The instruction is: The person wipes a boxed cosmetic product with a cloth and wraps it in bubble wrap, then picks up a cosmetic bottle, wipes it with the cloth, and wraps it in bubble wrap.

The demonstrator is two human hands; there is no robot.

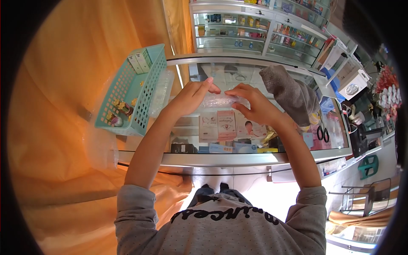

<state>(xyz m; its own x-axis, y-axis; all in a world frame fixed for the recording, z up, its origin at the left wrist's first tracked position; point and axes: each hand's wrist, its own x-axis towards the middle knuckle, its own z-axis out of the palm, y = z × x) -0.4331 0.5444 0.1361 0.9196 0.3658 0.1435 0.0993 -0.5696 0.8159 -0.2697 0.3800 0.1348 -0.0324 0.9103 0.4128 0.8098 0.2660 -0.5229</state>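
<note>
A clear bubble-wrapped bundle [219, 101] lies on the glass countertop between my two hands; what is inside it, if anything, I cannot make out. My left hand [193, 97] is at the bundle's left end, fingers stretched out and the palm side turned toward it. Around the right end, my right hand [254, 104] curves with thumb and fingers on either side of the plastic. Through the glass below show pink-and-white boxes [226, 124]. A grey cloth [291, 93] is bunched to the right of my right hand.
A turquoise basket [146, 100] on the left holds white-green boxes [139, 61] and small gold-topped items [121, 106]. Flat clear plastic packaging [161, 93] lies beside it. Black-handled scissors [323, 134] rest at the right. Stocked glass shelves [231, 32] stand behind the counter.
</note>
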